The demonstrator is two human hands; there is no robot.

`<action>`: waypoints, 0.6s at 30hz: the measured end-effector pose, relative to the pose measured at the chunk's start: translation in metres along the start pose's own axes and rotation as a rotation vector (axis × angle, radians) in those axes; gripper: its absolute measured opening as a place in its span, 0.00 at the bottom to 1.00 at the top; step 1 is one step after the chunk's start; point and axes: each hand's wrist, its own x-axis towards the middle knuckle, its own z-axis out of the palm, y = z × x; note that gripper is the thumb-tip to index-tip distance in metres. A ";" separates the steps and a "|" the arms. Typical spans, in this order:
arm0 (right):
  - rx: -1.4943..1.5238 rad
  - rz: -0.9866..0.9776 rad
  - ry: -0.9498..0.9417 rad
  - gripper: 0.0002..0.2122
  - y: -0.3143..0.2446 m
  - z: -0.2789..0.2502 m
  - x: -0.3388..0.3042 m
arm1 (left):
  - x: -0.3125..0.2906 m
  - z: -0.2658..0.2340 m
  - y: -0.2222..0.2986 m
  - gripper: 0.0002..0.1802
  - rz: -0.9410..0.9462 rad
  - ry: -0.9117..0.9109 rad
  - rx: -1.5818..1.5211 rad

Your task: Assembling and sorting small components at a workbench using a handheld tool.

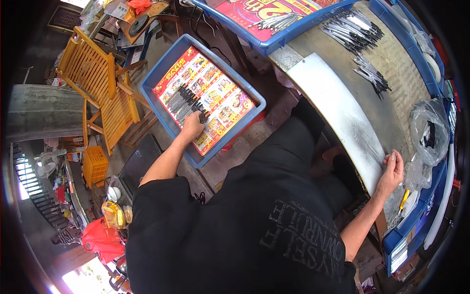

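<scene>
Two bare hands are in use, set well apart. The left hand [192, 125] extends into a blue tray [230, 135] in front of the wooden chair [98, 88], with its fingers bent down at the near end of a bundle of black rods [181, 102]. Contact between the fingertips and the bundle appears likely, but whether they pinch any rod cannot be told from this angle. The bundle lies flat, its rods roughly side by side, on a colourful printed sheet [214, 81] that lines the tray. The right hand [391, 172] is located at the edge of a white board [338, 93], which lies along the near side of the workbench [338, 63]. Its fingers are loosely curled and close to the thumb; whether anything is held between them cannot be told. A dark smudge marks the board near this hand. Two groups of silver-and-black rods lie on the bench surface: a larger group [352, 32] and, nearer the person, a smaller group [372, 76]. Further silver rods [279, 22] lie in an upper blue tray [267, 46]. A clear plastic bag [416, 127] containing black pieces [430, 134] and a yellow-handled tool [404, 200] are positioned near the right hand.
</scene>
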 end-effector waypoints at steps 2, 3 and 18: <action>-0.001 0.005 0.000 0.09 0.000 0.000 0.000 | -0.001 0.001 0.001 0.13 -0.011 -0.001 -0.005; -0.003 0.012 0.005 0.09 0.000 0.000 0.000 | -0.001 0.001 0.002 0.12 -0.018 -0.001 -0.010; -0.012 0.018 0.018 0.09 -0.004 0.002 -0.001 | -0.011 -0.003 -0.001 0.25 0.056 0.039 -0.036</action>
